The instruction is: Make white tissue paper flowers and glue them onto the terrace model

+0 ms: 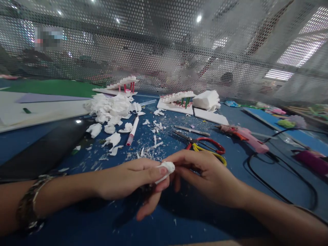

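My left hand (128, 179) and my right hand (202, 174) meet low over the blue table (77, 218). Together they pinch a small wad of white tissue (166, 169). The left thumb and fingers are closed on its lower end. My right hand's fingers curl against its right side. A beaded bracelet (29, 201) sits on my left wrist. Just beyond my right hand lie red-handled scissors (205, 141) and yellow-handled scissors (212, 153).
A heap of torn white tissue (110, 107) lies at the back left, with a pink marker (132, 131) and scraps beside it. Two white foam models (176, 100) stand further back. A pink glue gun (246, 136) and its black cable (282, 171) lie right. Perforated mesh (164, 44) rises behind.
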